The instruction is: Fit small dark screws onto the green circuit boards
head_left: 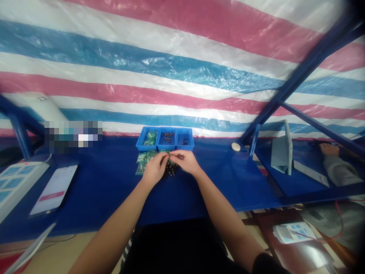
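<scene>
My left hand [154, 168] and my right hand [187, 161] meet at the middle of the blue table. The fingertips of both are pinched together around something too small to make out. Beneath and beside the left hand lie green circuit boards [140, 168]. Under the hands is a cluster of small dark parts with shiny metal tips [171, 170], partly covered by my fingers. Just beyond stand three joined blue bins: the left bin [138, 143] contains green boards, the middle bin [166, 147] small dark-and-metal pieces, the right bin [184, 147] a few dark pieces.
A phone [54, 189] and a white power strip [21, 179] lie at the left. A round cream object [235, 147] sits near the blue frame post [254, 140]. On the right, another person's hand [329, 149] rests by a tablet in a stand [288, 148]. Striped sheeting [171, 76] hangs behind.
</scene>
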Demonstrator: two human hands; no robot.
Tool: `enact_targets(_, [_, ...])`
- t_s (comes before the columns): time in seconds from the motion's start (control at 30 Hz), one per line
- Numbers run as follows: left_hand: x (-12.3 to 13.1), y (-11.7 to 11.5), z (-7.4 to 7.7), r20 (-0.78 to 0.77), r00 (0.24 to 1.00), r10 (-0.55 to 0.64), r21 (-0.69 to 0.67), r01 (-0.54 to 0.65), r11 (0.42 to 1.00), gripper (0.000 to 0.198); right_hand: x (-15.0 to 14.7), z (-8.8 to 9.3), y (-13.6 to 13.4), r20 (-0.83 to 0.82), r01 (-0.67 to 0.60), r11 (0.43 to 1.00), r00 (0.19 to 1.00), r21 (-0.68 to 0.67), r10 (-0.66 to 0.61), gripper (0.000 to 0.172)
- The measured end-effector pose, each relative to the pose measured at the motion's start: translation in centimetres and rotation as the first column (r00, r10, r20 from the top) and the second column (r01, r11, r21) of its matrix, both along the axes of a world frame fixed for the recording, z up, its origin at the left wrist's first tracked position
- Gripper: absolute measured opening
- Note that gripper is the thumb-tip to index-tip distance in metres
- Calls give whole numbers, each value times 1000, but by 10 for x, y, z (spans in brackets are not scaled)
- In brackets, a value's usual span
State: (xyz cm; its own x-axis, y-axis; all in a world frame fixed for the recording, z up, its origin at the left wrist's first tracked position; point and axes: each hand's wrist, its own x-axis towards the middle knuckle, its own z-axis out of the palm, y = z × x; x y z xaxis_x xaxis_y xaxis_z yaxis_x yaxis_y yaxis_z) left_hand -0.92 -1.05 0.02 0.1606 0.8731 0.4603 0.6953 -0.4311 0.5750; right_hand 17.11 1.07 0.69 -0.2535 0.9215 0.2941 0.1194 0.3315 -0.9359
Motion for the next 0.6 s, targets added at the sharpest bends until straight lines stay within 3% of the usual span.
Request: enact_targets(0.6, [-1, -1, 1, 0, 999, -33, 35, 33, 999, 27, 0, 0, 0, -16, -18, 1000, 1000, 13, 18, 33])
